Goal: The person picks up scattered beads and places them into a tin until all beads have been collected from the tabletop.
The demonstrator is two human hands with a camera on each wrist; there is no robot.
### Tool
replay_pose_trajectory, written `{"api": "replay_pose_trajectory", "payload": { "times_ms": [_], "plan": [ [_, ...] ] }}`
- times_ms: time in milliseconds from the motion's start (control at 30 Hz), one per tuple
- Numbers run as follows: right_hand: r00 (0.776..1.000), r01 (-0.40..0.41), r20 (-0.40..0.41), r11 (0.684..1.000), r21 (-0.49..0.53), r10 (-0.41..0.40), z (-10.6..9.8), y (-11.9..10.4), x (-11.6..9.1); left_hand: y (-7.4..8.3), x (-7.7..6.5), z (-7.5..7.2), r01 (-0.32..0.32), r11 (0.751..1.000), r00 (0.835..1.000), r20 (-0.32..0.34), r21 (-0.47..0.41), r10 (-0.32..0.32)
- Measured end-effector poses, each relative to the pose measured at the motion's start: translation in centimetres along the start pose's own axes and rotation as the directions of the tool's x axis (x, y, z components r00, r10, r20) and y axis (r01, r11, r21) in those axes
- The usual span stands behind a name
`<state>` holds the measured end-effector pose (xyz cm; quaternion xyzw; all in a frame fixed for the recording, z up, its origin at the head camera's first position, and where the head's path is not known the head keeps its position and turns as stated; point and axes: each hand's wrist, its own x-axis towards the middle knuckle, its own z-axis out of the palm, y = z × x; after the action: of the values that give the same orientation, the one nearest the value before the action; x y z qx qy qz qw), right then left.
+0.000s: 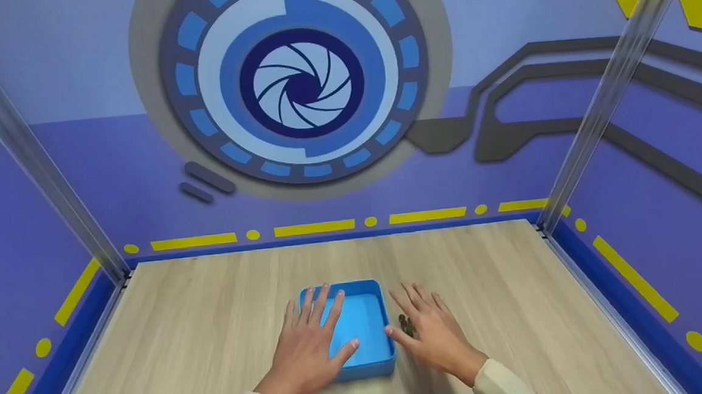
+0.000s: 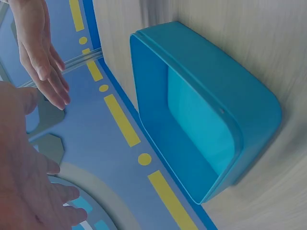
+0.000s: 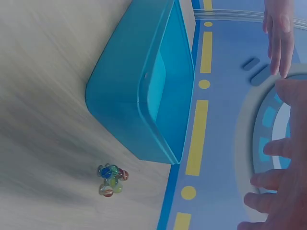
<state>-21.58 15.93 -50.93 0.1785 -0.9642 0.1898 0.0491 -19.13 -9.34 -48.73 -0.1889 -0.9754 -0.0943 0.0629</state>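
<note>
A blue open-topped box stands on the wooden table, and no contents show in the parts of it I can see. My left hand is above its left side with fingers spread, holding nothing. To the right of the box, my right hand hovers with its fingers extended and nothing in them. A small cluster of glass marbles lies on the table beside the box; in the head view the right hand partly hides these marbles.
The pale wooden table is bounded by purple-blue panels at the back and sides. Metal posts rise at the table's far corners.
</note>
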Motion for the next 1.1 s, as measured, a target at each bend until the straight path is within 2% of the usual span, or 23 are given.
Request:
{"api": "replay_pose_trajectory", "payload": {
  "times_ms": [200, 567, 900, 1100],
  "plan": [
    [1.0, -0.004, 0.006, 1.0, 0.011, 0.004, 0.3, 0.3, -0.1, -0.3, -0.1, 0.2, 0.01, 1.0, 1.0, -0.005, -0.006, -0.01],
    [0.998, -0.016, -0.052, 1.0, 0.009, 0.016, 0.9, 1.0, -0.1, -0.7, -0.5, 0.8, 0.028, 1.0, 0.999, -0.022, -0.004, -0.028],
    [0.99, -0.001, -0.14, 1.0, 0.004, 0.002, 1.4, 1.6, -0.3, -1.3, -0.8, 1.4, 0.052, 0.999, 0.998, -0.027, -0.011, -0.052],
    [0.982, 0.002, -0.188, 0.999, 0.038, 0.006, 1.7, 2.2, -0.7, -1.7, -1.0, 1.8, 0.071, 0.997, 0.997, -0.032, -0.03, -0.072]
  ]
}}
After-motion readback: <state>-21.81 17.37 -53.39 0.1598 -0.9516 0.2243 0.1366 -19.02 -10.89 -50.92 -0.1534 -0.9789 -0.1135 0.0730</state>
